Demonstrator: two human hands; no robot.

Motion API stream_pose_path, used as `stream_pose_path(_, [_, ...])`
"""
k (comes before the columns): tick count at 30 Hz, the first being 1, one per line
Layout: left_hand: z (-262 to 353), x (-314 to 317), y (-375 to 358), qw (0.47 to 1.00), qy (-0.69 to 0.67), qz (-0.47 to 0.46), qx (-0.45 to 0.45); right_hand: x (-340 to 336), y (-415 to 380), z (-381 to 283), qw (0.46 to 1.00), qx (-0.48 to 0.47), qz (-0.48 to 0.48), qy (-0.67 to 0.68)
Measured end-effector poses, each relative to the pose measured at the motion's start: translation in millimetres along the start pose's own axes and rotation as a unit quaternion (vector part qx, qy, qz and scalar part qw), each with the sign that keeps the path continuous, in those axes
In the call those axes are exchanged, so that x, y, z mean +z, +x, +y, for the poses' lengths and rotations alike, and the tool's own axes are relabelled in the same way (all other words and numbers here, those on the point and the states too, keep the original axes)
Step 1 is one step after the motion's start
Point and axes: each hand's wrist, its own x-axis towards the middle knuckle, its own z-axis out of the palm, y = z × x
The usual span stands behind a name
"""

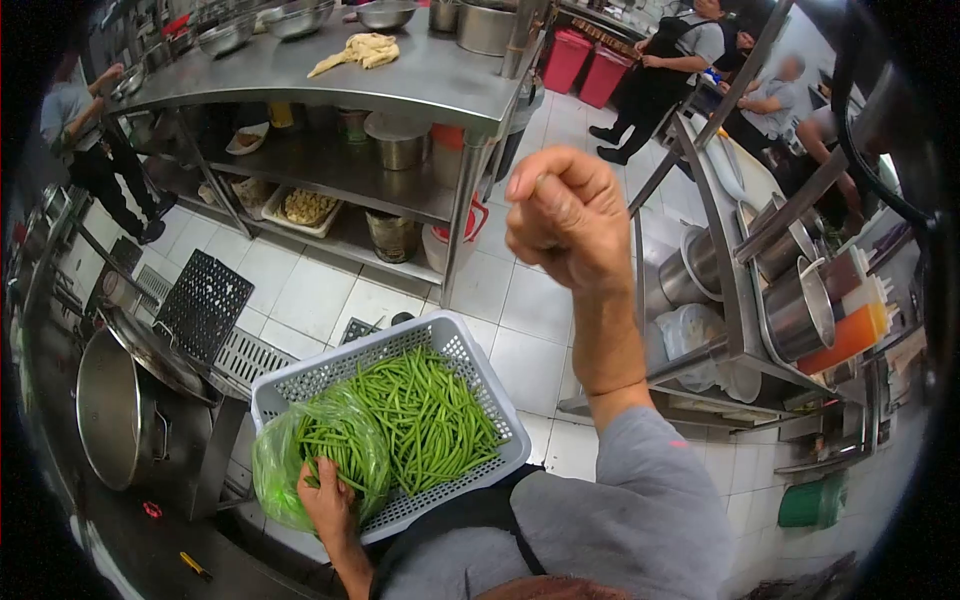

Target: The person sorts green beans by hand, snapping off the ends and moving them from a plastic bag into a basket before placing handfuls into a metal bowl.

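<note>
A grey perforated plastic crate sits low in front of my body, with loose green beans heaped across its right side. At its left end lies a clear green-tinted plastic bag, open at the top, with more green beans in it. My left hand is at the bag's mouth, its fingers curled among the beans there; part of the fingers is hidden. Raised well above the crate, to the right, my right hand is closed in a fist, thumb pressed against the fingers. Nothing sticks out of it.
A steel worktable with bowls and dough stands ahead. To the left is a large pot beside a black perforated mat. At right, a steel rack holds pots and bottles. Several people stand farther off, one near red bins.
</note>
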Motion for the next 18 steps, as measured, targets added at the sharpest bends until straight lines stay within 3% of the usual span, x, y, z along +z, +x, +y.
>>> stream_pose_path(4, [-0.6, 2.0, 3.2, 1.0, 0.0, -0.001, 0.001, -11.2, -11.7, 16.4, 0.999, 0.0, -0.001, 0.043])
stream_pose_path(5, [1.1, 1.8, 3.0, 1.0, 0.011, -0.003, -0.006, -14.4, -17.9, 17.6, 0.998, 0.02, 0.054, 0.02])
stream_pose_path(8, [4.6, 1.6, 1.8, 0.999, 0.027, 0.004, -0.019, -37.2, -45.5, 1.8, 0.97, -0.032, 0.226, -0.08])
stream_pose_path(9, [4.3, 1.5, 2.1, 0.999, 0.031, 0.015, -0.024, -51.8, -60.2, -11.0, 0.95, -0.049, 0.291, -0.105])
stream_pose_path(10, [2.0, -1.2, 3.2, 0.999, 0.033, 0.015, -0.029, -54.9, -71.9, -24.3, 0.892, -0.067, 0.414, -0.168])
stream_pose_path(11, [-2.3, -5.4, 2.9, 0.999, 0.021, 0.027, -0.028, -62.7, -82.9, -33.4, 0.851, -0.1, 0.476, -0.197])
stream_pose_path(12, [-6.8, -5.2, 4.3, 0.999, 0.003, 0.038, -0.023, -71.3, -90.1, -35.9, 0.842, -0.138, 0.483, -0.199])
stream_pose_path(14, [-5.6, -7.5, 6.4, 1.0, 0.0, 0.007, -0.028, -86.4, -86.3, -10.4, 0.767, -0.101, 0.548, -0.317])
stream_pose_path(15, [-2.8, -9.1, 7.1, 0.999, 0.0, -0.021, -0.027, -101.3, -86.8, 16.3, 0.761, -0.025, 0.486, -0.429])
stream_pose_path(16, [-1.0, -4.2, 6.8, 0.999, -0.001, -0.024, -0.022, -103.3, -77.6, 33.6, 0.811, 0.16, 0.425, -0.37])
stream_pose_path(17, [1.4, 1.5, 5.3, 1.0, 0.003, 0.0, -0.016, -83.0, -64.6, 51.9, 0.807, 0.23, 0.319, -0.44])
stream_pose_path(18, [3.1, 4.5, 5.2, 1.0, 0.005, 0.028, -0.009, -69.3, -66.1, 86.8, 0.844, 0.16, 0.233, -0.456])
